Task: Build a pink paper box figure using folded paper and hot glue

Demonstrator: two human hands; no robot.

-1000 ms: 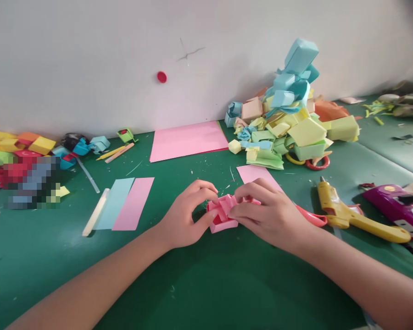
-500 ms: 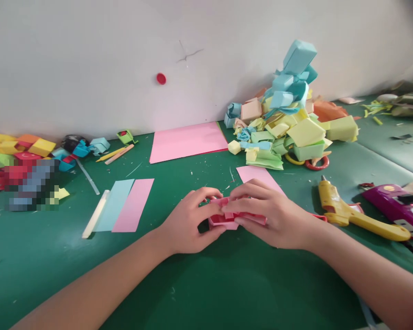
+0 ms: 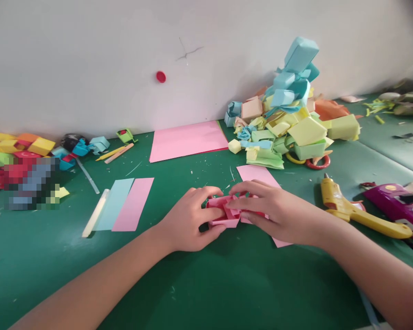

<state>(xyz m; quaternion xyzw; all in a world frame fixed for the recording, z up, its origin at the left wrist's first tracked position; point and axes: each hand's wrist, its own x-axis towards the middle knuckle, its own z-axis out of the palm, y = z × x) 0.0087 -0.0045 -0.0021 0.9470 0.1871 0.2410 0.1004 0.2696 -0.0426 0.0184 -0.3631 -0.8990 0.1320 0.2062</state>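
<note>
A small folded pink paper box point(image 3: 224, 213) rests on the green mat point(image 3: 199, 284) in front of me. My left hand point(image 3: 189, 221) grips its left side with thumb and fingers curled round it. From the right, my right hand point(image 3: 268, 211) pinches the box's folded flaps with its fingertips. A pink paper strip point(image 3: 258, 175) lies under and behind my right hand.
A light blue strip point(image 3: 113, 204), a pink strip point(image 3: 133, 204) and a white stick point(image 3: 95, 213) lie at left. A pink sheet point(image 3: 187, 140) lies by the wall. A heap of folded paper boxes point(image 3: 289, 123), a yellow glue gun point(image 3: 354, 211) and a purple tool point(image 3: 395, 208) sit at right.
Both hands have pressed the pink box flatter and lower onto the mat. My right hand's fingers shifted slightly right along the flaps.
</note>
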